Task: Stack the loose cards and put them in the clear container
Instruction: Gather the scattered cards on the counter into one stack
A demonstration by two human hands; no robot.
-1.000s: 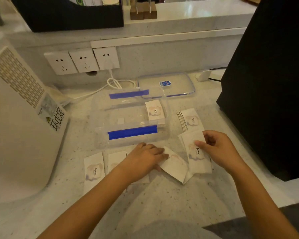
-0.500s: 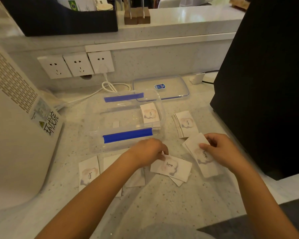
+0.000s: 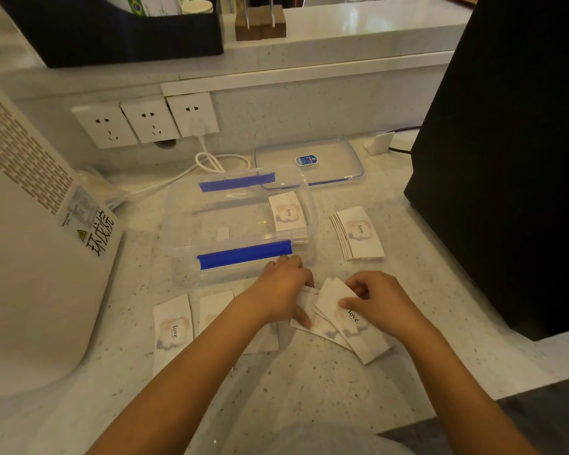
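1. Cards are the job here, and a small batch (image 3: pixel 352 326) sits pinched under the right hand (image 3: pixel 380 305), thumb on top and fingers curled behind, fanned toward the person.
2. Half a second ago the left hand (image 3: pixel 284 292) was pressing a single face-up card well to the left of that batch; now it has slid the card across, so the card (image 3: pixel 312 323) touches the batch's left edge and lies partly under it.
3. The left hand is flat, fingers bent down on the card, pushing rather than gripping.
4. That move suggests the card is about to join the batch, so the gathering step is under way, not done.
5. Left of the left hand, loose cards (image 3: pixel 173 326) lie on the counter (image 3: pixel 309 395), partly hidden by the forearm.
6. Beyond the right hand lies a fanned pile (image 3: pixel 358 233), not yet boxed.
7. Just past the left hand's knuckles stands the open box (image 3: pixel 191 257), with one stack (image 3: pixel 286 211) in its right end.
8. Judging from this, most cards remain outside.
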